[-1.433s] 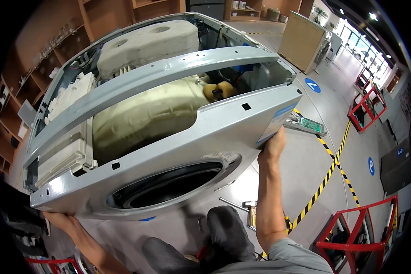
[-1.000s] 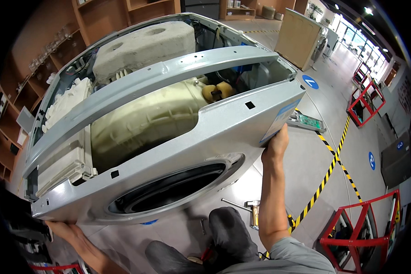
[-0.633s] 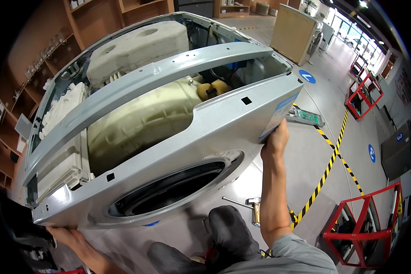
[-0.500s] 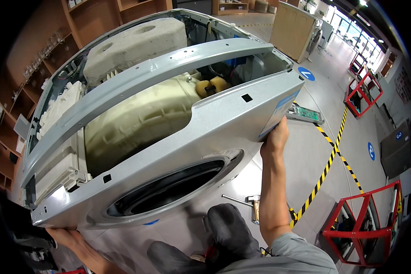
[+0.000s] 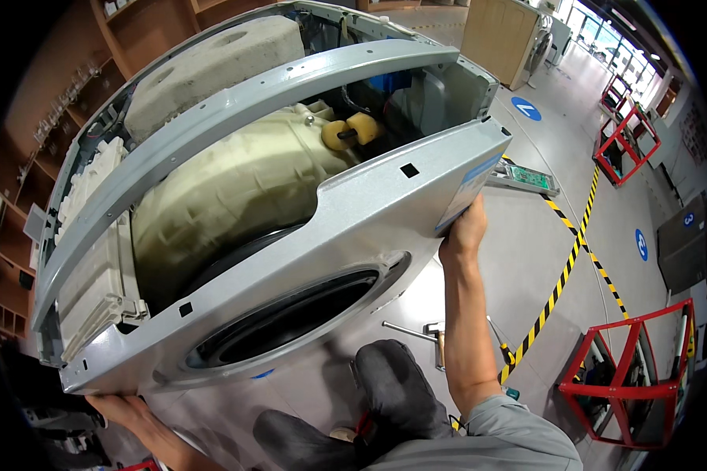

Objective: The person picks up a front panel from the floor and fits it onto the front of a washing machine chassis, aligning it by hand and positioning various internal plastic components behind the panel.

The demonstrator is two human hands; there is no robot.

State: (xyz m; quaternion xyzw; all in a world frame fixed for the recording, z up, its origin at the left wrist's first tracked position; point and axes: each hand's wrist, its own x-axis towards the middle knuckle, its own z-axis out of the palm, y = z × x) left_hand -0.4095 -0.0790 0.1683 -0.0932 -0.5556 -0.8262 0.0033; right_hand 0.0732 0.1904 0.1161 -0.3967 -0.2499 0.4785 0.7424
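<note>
Two materials dominate the head view: smooth silver-grey sheet metal and ribbed cream plastic. The metal forms a broad front panel (image 5: 369, 228) with a recessed round opening (image 5: 291, 322), small square holes and a scooped-out top edge. Behind it a curved crossbar (image 5: 236, 98), dotted with holes, spans a washing machine's open cabinet, before a rough grey concrete block (image 5: 220, 71) and the rounded tub (image 5: 228, 180). Yellow foam (image 5: 361, 128) sits at the tub's right; a boxy whitish plastic drawer housing (image 5: 94, 282) fills the left corner.

The panel lies slantwise along the cabinet front; whether they touch I cannot tell. The right hand (image 5: 465, 229) is closed around its right edge, beside a blue-and-white label; the left hand (image 5: 118, 408) holds the lower left corner from beneath, fingers mostly hidden.

On the grey floor (image 5: 573, 298) are striped tape (image 5: 538, 337), a green circuit board (image 5: 530, 177) and a red-framed rack (image 5: 617, 388). The right forearm partly blocks the tools near the knees.
</note>
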